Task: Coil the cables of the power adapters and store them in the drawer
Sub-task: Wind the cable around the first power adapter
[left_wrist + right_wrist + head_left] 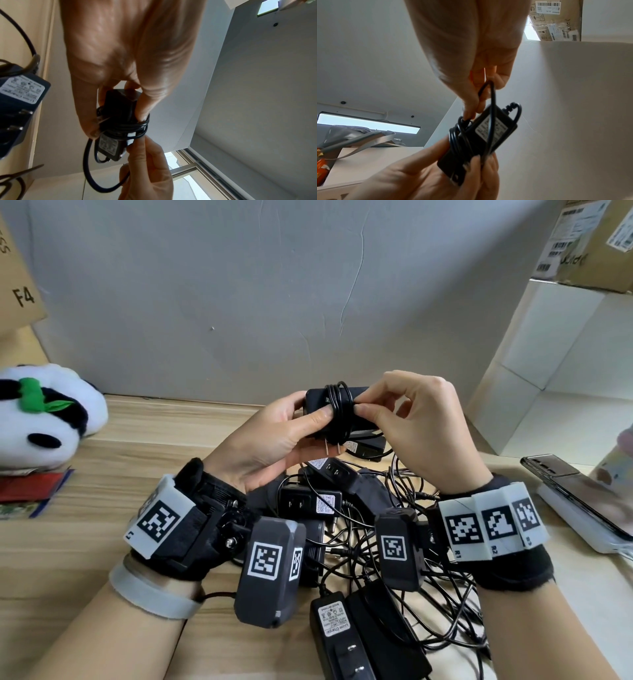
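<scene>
Progress: early, by the look of it; the pile (370, 542) of black adapters and tangled leads lies loose on the table (102, 559) under both wrists, none of it coiled; no drawer is in view, and nothing shows as stored

Pile: at least five adapter bodies counted in the head view, prongs up on several, cables crossed over one another and running off toward the right edge; judged the bulk of the work left

Adapter (337, 409) in hand: one black block held above the pile, at the middle of the head view, prongs pointing down; its cable (339, 405) is wound several turns round the body; a last loop hangs free below it in the left wrist view, so the winding is judged nearly finished, with the tail not yet secured

Left hand (274, 440): curled round the adapter from the left, thumb pressed on the front face beside the turns, fingers behind the body; the grip is closed on the block

Right hand (421, 422): thumb and forefinger pinched together on the cable at the right side of the turns; a short loop of cable stands up between the fingers (471, 108) in the right wrist view; the other fingers are curled loosely and hold nothing

Remaining for this item: tuck the end, then stow it
</scene>
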